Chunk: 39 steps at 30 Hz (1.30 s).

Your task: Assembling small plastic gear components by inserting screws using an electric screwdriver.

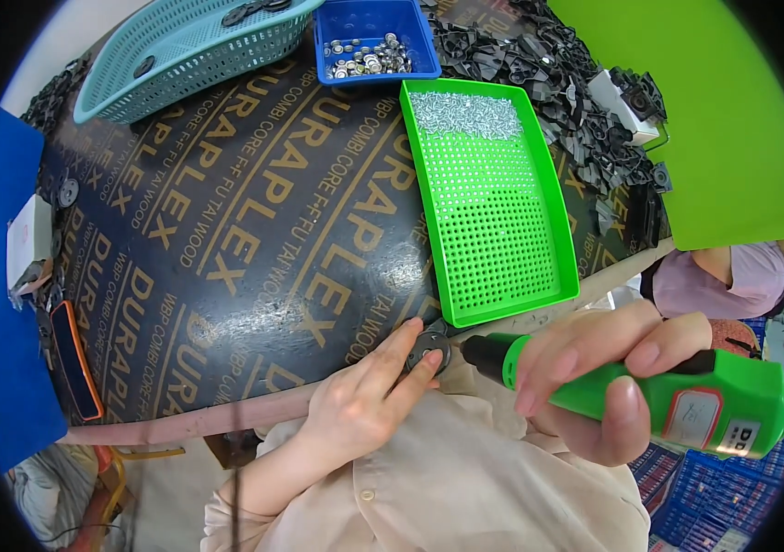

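Note:
At the table's near edge my left hand (355, 409) has its fingers closed on a small round black plastic part (429, 349), pressing it from both sides. My right hand (594, 373) is wrapped round a green electric screwdriver (749, 391) held nearly level. The black nose of the screwdriver (484, 351) points left at the round part, close beside it. Whether a bit or screw touches the part is too small to tell. Just beyond both hands lies a green perforated tray (502, 253), with many small silvery screws (465, 115) heaped at its far end.
A blue bin (429, 57) holds round metal pieces. Left of it stands a teal basket (189, 78) with a few black parts. Black plastic parts (539, 78) are piled at the far right. A phone (76, 361) lies at left. Another person (723, 281) sits at right.

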Each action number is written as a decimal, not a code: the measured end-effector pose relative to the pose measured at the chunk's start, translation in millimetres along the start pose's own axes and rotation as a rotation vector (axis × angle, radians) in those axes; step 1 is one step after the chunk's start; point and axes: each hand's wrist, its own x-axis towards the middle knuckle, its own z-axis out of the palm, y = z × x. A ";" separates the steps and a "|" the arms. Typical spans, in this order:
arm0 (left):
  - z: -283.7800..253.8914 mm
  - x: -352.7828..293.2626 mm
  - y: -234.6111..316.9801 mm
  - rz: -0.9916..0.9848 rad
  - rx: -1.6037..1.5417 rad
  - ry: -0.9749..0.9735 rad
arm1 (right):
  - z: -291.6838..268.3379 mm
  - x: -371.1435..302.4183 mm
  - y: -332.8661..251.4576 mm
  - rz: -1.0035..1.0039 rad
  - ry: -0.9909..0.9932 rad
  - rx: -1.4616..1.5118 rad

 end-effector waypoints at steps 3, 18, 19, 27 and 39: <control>0.8 6.6 4.3 0.045 -0.020 0.008 | -0.2 2.1 -9.4 0.004 -0.030 -0.063; 8.4 -1.6 -1.4 0.012 0.017 0.097 | -49.9 70.4 49.0 -0.191 0.325 -0.113; 8.3 -1.7 -1.5 0.011 0.007 0.100 | -51.4 74.3 57.4 -0.180 0.368 -0.161; 7.1 -0.7 -1.1 0.011 -0.011 0.102 | -53.3 78.1 63.9 -0.147 0.344 -0.372; 7.5 -0.7 -0.2 0.018 -0.004 0.105 | -49.6 78.7 66.3 -0.193 0.347 -0.363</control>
